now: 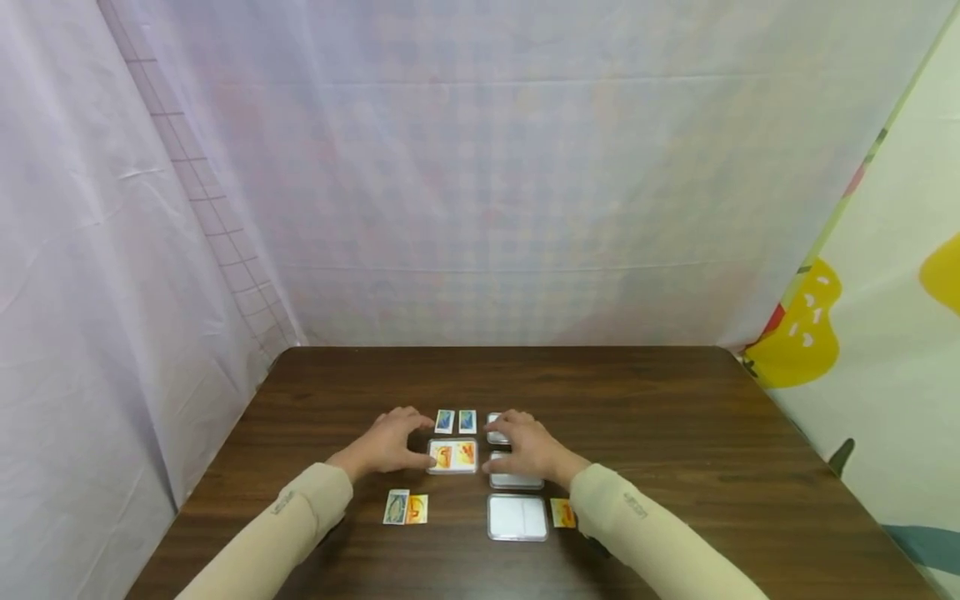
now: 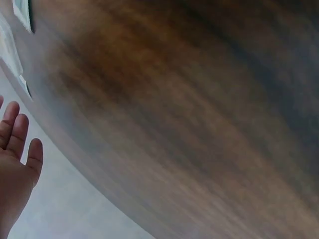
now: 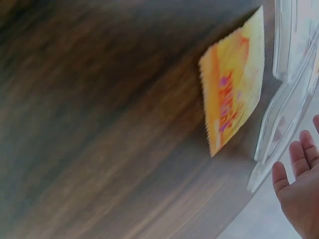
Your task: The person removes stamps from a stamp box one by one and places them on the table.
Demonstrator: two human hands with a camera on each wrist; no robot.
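In the head view my left hand [image 1: 387, 440] is beside a clear case [image 1: 452, 469] holding two orange stamps, its thumb tip overlapping the case's left edge. Its fingers are relaxed, index tip near two blue stamps [image 1: 445, 422] in white borders. Over on the right, my right hand [image 1: 531, 448] is spread above two clear cases with white inserts, the far case [image 1: 494, 437] and the middle case [image 1: 517, 482], partly covering both. Both wrist views show the fingers of the left hand [image 2: 15, 164] and the right hand [image 3: 301, 186] extended, with nothing gripped in sight.
Nearer me lies another clear case [image 1: 517, 518] with a white insert, an orange stamp [image 1: 562, 512] at its right. A grey-green stamp [image 1: 396, 507] and an orange one [image 1: 417, 509] lie front left. White curtains [image 1: 480, 208] hang behind the brown table [image 1: 637, 392].
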